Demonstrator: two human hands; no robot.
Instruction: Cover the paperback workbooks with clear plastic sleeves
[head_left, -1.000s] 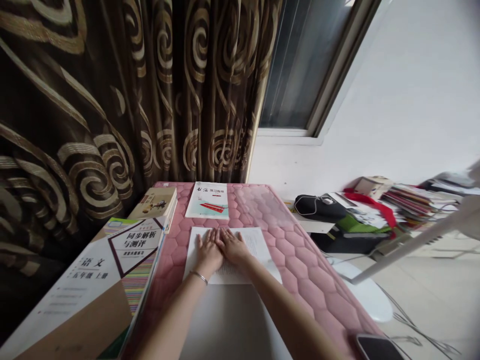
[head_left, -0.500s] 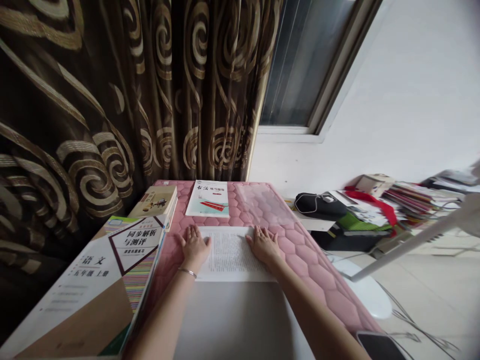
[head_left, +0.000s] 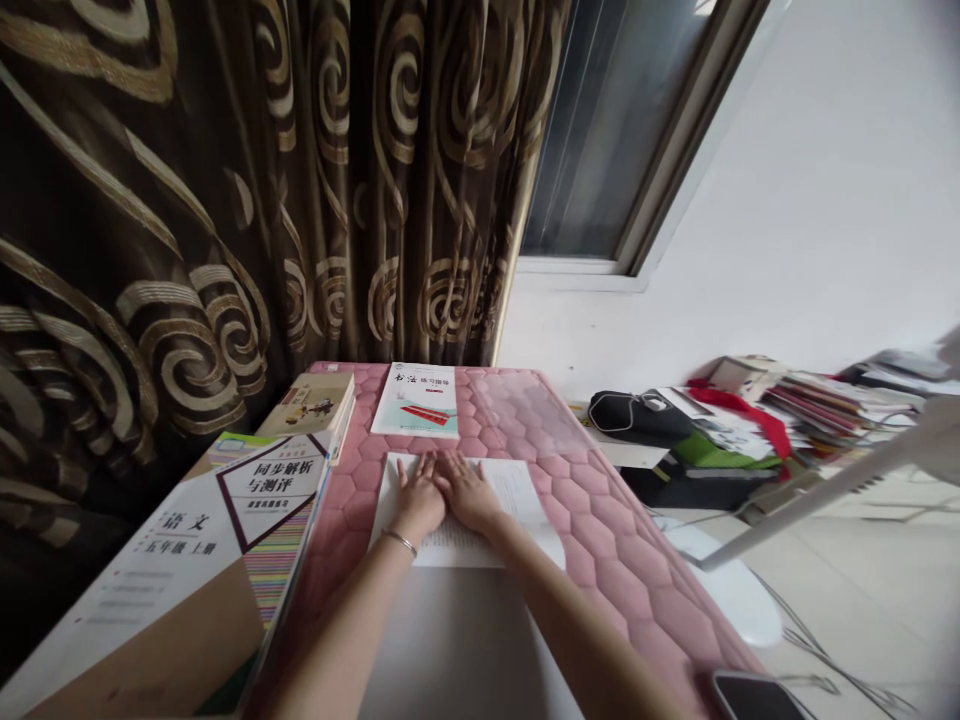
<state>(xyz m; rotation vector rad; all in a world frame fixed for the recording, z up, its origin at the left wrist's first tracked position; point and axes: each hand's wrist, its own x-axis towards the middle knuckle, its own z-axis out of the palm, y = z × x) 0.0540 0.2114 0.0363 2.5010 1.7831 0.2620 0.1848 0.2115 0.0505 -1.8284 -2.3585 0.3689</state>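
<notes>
My left hand point(head_left: 420, 500) lies palm down on a white printed page point(head_left: 525, 520), fingers extended, a thin bracelet at the wrist. Right beside it, my right hand point(head_left: 468, 494) also rests flat on the page, and the two hands touch at the middle. They cover much of the text. A plain greyish-white sheet point(head_left: 457, 640) stretches from the page's near edge toward me, between my forearms. Whether page and sheet belong to one book I cannot tell. Beyond my fingertips is a white booklet point(head_left: 415, 402) with a red and teal picture.
A pink quilted cover point(head_left: 630, 560) lies on the table. Stacked books point(head_left: 172, 580) stand at the left. A clear plastic film point(head_left: 525, 412) is at the back right, a dark phone-like device point(head_left: 754, 697) at the near right corner. A lamp pole point(head_left: 802, 500) and cables are further right.
Both hands have moved inward from the page's left and right edges to its middle, where they now meet. The page's side edges are uncovered, and its right part has shifted slightly outward.
</notes>
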